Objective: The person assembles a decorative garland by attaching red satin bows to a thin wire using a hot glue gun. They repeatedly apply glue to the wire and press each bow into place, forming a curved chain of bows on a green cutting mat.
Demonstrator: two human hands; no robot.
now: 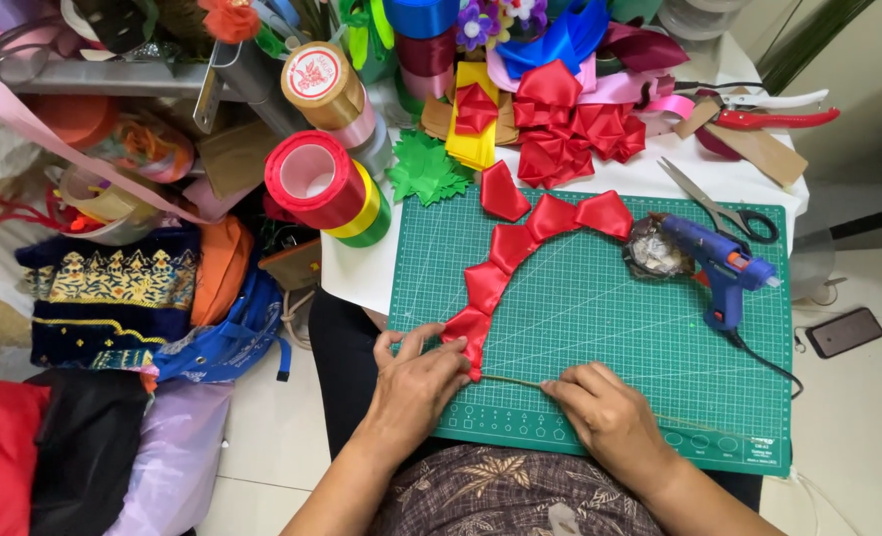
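A curved chain of folded red ribbon petals (520, 248) lies on a green cutting mat (620, 328), strung along a thin stick (515, 382). My left hand (416, 387) pinches the lowest red petal at the chain's near end. Fingers of my right hand (605, 412) press down on the thin stick just to the right of that petal. One loose red petal (503, 192) lies at the mat's top edge.
A blue glue gun (719, 263) rests on the mat's right side with its cord trailing off. Scissors (724, 208) lie behind it. Folded red ribbon pieces (570, 129), ribbon rolls (327, 184) and a green paper leaf shape (426, 169) crowd the back. A phone (844, 332) lies on the floor.
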